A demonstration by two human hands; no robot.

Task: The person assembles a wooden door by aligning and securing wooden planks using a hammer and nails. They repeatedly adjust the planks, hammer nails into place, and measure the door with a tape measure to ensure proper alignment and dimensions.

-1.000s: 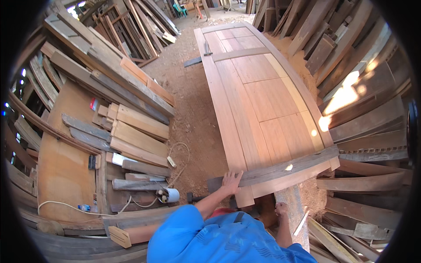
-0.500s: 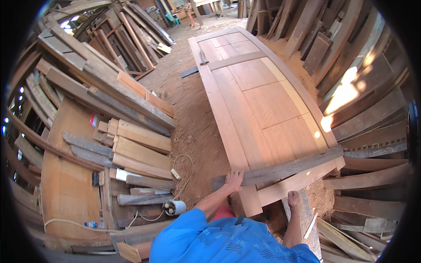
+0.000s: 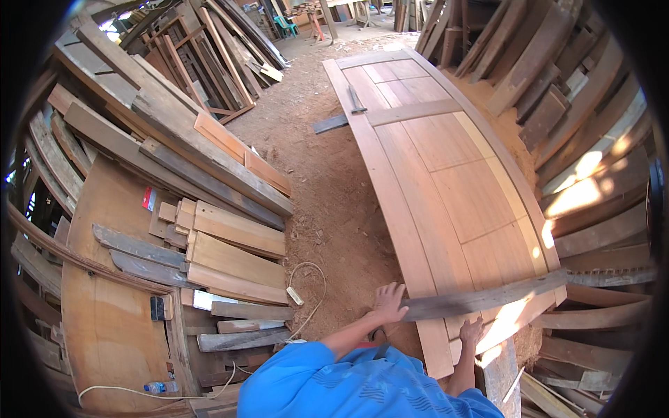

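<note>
A large wooden panel door [image 3: 446,174] lies flat in front of me, raised off the ground. Across its near end rests a weathered grey-brown plank [image 3: 488,295]. My left hand [image 3: 390,304] is at the plank's left end, fingers spread and thumb close to the wood; whether the palm presses on it I cannot tell. On the near edge of the door, just below the plank, my right hand [image 3: 471,334] has its fingers stretched out. Farther up, a dark hammer-like tool [image 3: 357,102] lies on the door's left side.
Stacked boards [image 3: 237,237] and a plywood sheet [image 3: 111,279] are on the left. Timber leans along the right wall [image 3: 557,104]. A pale cable with a socket block [image 3: 295,296] lies on the sawdust-covered floor [image 3: 327,237]. A dark beam end [image 3: 330,124] sticks out from under the door.
The plank has shifted right, its left end no longer sticking out past the door. My left hand has moved to that end. My right hand has gone from a fist to open fingers on the door.
</note>
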